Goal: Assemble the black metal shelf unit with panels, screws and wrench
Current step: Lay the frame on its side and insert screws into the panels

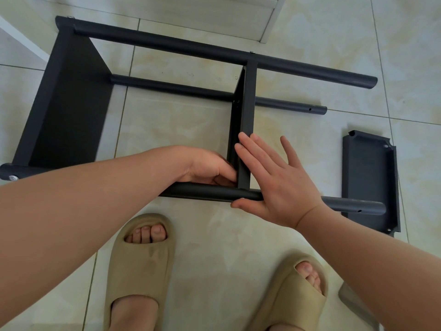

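The black shelf frame [167,47] lies on its side on the tiled floor, with round poles running left to right. A wide panel [69,111] closes its left end. A second, narrower panel [247,111] stands between the poles in the middle. My left hand [207,167] grips the near end of this middle panel from the left, fingers curled at its edge. My right hand [276,182] lies flat with straight fingers against the panel's right face and over the near pole [210,191]. A loose panel [368,177] lies on the floor at the right. A bolt head [13,177] shows at the near left corner.
My two feet in beige slippers [140,271] stand just in front of the near pole. A white cabinet base [269,20] sits at the top of the view. A grey object [355,304] pokes in at the lower right edge.
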The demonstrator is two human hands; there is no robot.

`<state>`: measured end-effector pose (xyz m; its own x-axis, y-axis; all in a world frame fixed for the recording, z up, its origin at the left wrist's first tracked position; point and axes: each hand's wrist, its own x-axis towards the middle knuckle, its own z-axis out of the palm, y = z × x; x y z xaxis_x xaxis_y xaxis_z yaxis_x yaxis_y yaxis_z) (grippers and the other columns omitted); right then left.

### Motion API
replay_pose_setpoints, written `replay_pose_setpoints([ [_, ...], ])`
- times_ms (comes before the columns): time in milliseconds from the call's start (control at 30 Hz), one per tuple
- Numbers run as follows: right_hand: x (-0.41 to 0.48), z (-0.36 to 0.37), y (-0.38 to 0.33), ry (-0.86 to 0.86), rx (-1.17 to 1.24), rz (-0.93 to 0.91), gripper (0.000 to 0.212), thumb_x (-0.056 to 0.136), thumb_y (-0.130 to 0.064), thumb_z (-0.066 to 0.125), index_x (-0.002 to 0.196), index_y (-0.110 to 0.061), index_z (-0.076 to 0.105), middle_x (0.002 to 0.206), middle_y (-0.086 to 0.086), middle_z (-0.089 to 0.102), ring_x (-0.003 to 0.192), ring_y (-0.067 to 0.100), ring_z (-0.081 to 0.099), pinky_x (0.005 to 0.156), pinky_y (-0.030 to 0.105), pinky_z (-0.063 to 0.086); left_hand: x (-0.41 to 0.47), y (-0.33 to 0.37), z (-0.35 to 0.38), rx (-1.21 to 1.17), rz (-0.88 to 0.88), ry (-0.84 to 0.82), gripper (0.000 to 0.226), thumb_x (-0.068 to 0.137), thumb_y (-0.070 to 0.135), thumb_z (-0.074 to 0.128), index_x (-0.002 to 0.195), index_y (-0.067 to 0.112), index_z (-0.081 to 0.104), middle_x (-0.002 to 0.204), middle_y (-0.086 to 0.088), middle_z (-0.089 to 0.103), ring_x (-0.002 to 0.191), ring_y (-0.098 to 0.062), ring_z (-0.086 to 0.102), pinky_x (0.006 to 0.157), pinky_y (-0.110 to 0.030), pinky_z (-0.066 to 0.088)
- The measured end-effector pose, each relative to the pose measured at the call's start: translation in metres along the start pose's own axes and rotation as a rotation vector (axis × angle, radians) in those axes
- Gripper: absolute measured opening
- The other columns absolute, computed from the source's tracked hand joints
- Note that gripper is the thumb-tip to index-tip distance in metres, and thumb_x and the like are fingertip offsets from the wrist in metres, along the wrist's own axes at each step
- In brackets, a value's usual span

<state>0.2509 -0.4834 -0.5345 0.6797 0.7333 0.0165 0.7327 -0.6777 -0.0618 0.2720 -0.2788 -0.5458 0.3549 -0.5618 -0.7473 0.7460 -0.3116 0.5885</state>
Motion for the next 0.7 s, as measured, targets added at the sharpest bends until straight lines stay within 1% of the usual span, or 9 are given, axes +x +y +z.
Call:
replay_pose_setpoints([
  [100,0.0001,-0.0004,-0.0001,-0.006,-0.001,0.001,0.097,0.091,-0.081,0.029,0.158,-0.010,0.032,0.167,0.003,0.020,0.154,0.020,0.018,0.120,0.062,0.018,0.0026,0.0007,-0.0006,-0.004,0.009,0.062,0.012,0.091,-0.002,0.057,0.087,0.006,0.066,0.076,-0.010,0.070,0.074,-0.021,0.068,0.077,-0.032,0.055],
  [200,0.0000,0.0000,-0.0003,-0.005,-0.001,0.001,0.097,0.090,-0.081,0.031,0.158,-0.011,0.032,0.167,0.003,0.020,0.154,0.020,0.019,0.120,0.063,0.018,0.0041,0.0005,-0.0014,-0.008,0.019,0.075,0.015,0.090,-0.005,0.057,0.084,0.006,0.065,0.071,-0.009,0.067,0.069,-0.019,0.067,0.075,-0.031,0.056],
  [300,-0.0001,0.0006,0.0000,0.005,-0.004,0.000,0.097,0.090,-0.081,0.033,0.158,-0.011,0.032,0.167,0.003,0.020,0.154,0.020,0.019,0.120,0.063,0.019,0.0047,-0.0005,-0.0017,-0.025,0.036,0.072,0.016,0.091,-0.008,0.055,0.088,0.005,0.062,0.074,-0.011,0.064,0.067,-0.018,0.066,0.067,-0.027,0.057],
  [400,-0.0001,0.0005,0.0002,0.006,-0.004,0.000,0.097,0.090,-0.081,0.033,0.158,-0.011,0.032,0.167,0.003,0.020,0.155,0.020,0.019,0.120,0.063,0.019,0.0052,-0.0018,-0.0027,-0.043,0.057,0.058,0.016,0.091,-0.010,0.054,0.093,0.004,0.061,0.076,-0.012,0.064,0.068,-0.018,0.067,0.069,-0.028,0.059],
  [467,-0.0001,0.0003,0.0000,0.010,0.003,0.002,0.097,0.090,-0.081,0.033,0.158,-0.011,0.032,0.167,0.003,0.021,0.154,0.020,0.019,0.120,0.063,0.019,0.0054,-0.0027,-0.0036,-0.054,0.058,0.041,0.017,0.092,-0.010,0.053,0.096,0.004,0.061,0.078,-0.012,0.065,0.070,-0.020,0.067,0.071,-0.029,0.059],
  [567,-0.0001,0.0003,-0.0002,0.004,0.007,0.003,0.097,0.090,-0.080,0.033,0.158,-0.011,0.032,0.167,0.003,0.021,0.154,0.020,0.019,0.120,0.062,0.020,0.0056,-0.0034,-0.0035,-0.071,0.048,0.030,0.017,0.092,-0.009,0.052,0.097,0.005,0.060,0.078,-0.012,0.065,0.070,-0.020,0.067,0.068,-0.029,0.057],
  [633,0.0001,0.0003,0.0000,-0.003,0.004,0.003,0.097,0.090,-0.081,0.033,0.158,-0.011,0.031,0.167,0.002,0.020,0.155,0.020,0.019,0.120,0.062,0.020,0.0054,-0.0030,-0.0027,-0.067,0.030,0.011,0.015,0.092,-0.006,0.052,0.092,0.006,0.062,0.080,-0.012,0.067,0.074,-0.021,0.067,0.072,-0.031,0.056],
  [700,0.0000,0.0001,-0.0001,-0.009,0.004,0.004,0.097,0.091,-0.081,0.032,0.158,-0.011,0.031,0.168,0.002,0.019,0.155,0.020,0.018,0.120,0.062,0.020,0.0043,-0.0020,-0.0015,-0.018,0.000,0.008,0.012,0.092,0.002,0.056,0.090,0.007,0.066,0.083,-0.011,0.070,0.079,-0.022,0.068,0.077,-0.032,0.053],
])
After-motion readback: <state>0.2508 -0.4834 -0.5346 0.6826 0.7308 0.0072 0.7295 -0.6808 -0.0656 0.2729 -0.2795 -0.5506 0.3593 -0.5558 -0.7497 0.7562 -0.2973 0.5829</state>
